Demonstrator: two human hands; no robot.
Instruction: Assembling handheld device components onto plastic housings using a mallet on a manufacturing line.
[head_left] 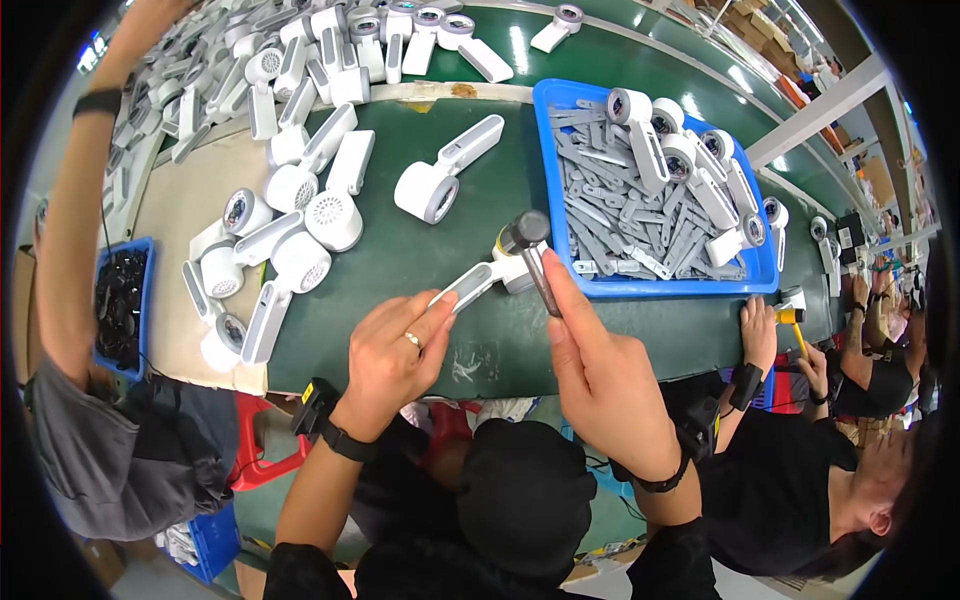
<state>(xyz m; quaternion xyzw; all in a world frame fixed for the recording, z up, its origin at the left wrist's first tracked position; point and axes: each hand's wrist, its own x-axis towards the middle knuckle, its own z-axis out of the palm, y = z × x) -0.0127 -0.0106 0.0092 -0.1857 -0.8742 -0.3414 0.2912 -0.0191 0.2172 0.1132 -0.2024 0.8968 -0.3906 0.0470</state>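
Note:
My left hand (pixel 395 345), with a ring on one finger, grips the end of a white handheld fan's handle (pixel 468 288). The fan lies on the green table, its handle slanting up to the right toward its round head. A mallet (pixel 524 232) with a dark, thick head is in my right hand (pixel 612 385), fingers closed along its shaft. Its head is over the fan's round end and hides part of it; whether they touch I cannot tell. Beyond them, another white handheld fan (pixel 425 192) lies alone on the table.
Right of my hands stands a blue bin (pixel 680 289) of grey strips (pixel 610 205) with several fans on top. More fans (pixel 300 260) cluster at left on a tan sheet, with a big heap behind. A co-worker's arm (pixel 75 200) reaches in at left; another co-worker at right holds a yellow-handled mallet (pixel 800 340).

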